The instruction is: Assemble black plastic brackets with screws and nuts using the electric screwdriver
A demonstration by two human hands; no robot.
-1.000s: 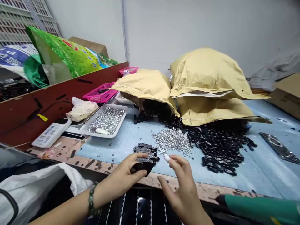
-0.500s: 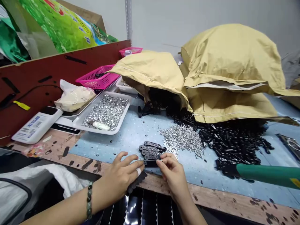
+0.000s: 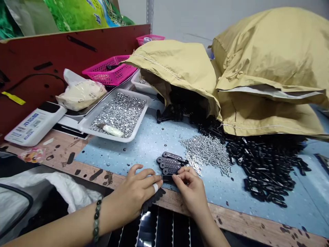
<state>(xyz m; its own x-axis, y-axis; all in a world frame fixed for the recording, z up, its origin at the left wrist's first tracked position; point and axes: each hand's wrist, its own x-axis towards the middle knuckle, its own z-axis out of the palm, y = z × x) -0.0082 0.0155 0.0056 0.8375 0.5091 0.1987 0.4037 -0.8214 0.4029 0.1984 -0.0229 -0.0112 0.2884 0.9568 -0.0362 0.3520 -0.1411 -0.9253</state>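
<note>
My left hand (image 3: pixel 140 190) lies with fingers stretched over the table's front edge. Its fingertips reach the left end of a flat black bar (image 3: pixel 168 178), and under the palm a row of black round-ended parts (image 3: pixel 154 199) is partly covered. At the bar's right end my right hand (image 3: pixel 192 188) has thumb and forefinger pressed together; what is between them is hidden. Several black perforated plastic arms (image 3: pixel 171 161) lie stacked side by side just beyond both hands. Behind the right hand spreads a pile of silver screws (image 3: pixel 209 152), with small nuts (image 3: pixel 194 164) on its near side.
Black plastic parts (image 3: pixel 269 168) are heaped on the right, below yellow paper sacks (image 3: pixel 269 51). A white tray (image 3: pixel 128 138) of silver nuts stands left, beside a scale (image 3: pixel 36 123), a plastic bag (image 3: pixel 82 94) and a pink basket (image 3: pixel 110 77). Black strips (image 3: pixel 146 230) lie below the table edge.
The view has shifted, so the scene sits a little differently. A long green thing with a black end, over the black heap at right before, is gone. Both hands keep nearly the same pose.
</note>
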